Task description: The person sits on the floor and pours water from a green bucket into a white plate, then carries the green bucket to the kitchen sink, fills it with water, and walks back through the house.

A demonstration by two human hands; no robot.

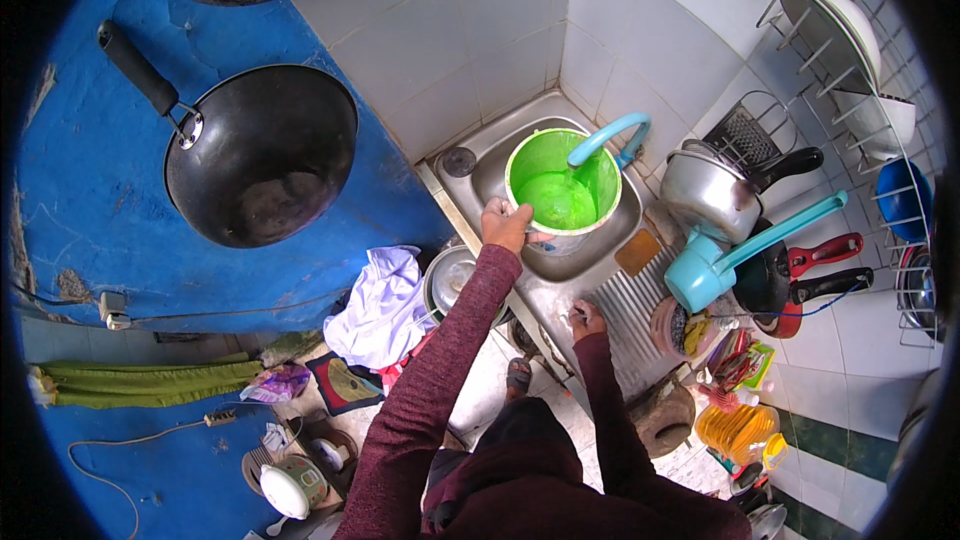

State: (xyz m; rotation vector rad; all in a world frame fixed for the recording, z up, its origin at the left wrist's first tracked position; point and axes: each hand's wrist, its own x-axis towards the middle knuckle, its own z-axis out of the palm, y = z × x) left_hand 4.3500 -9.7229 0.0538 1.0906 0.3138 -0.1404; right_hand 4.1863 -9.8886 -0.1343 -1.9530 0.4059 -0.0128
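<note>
A bucket (523, 160), bright green inside, stands tilted in the steel sink (487, 172) with water in its bottom. Over its far right rim bends a light blue tap spout (610, 132), and the water below looks rippled. My left hand (507, 224) grips the bucket's near left rim, thumb toward the inside. Beside the ribbed steel drainboard (632, 325), my right hand (587, 320) rests near the sink's front edge with its fingers curled in; I see nothing in them.
Right of the sink sit a saucepan (705, 195), a light blue dipper (695, 275) and a tub of scrubbers (685, 328). A wire dish rack (850, 70) hangs on the right wall. A black wok (265, 155) hangs at left. White cloth (378, 305) lies left of my arm.
</note>
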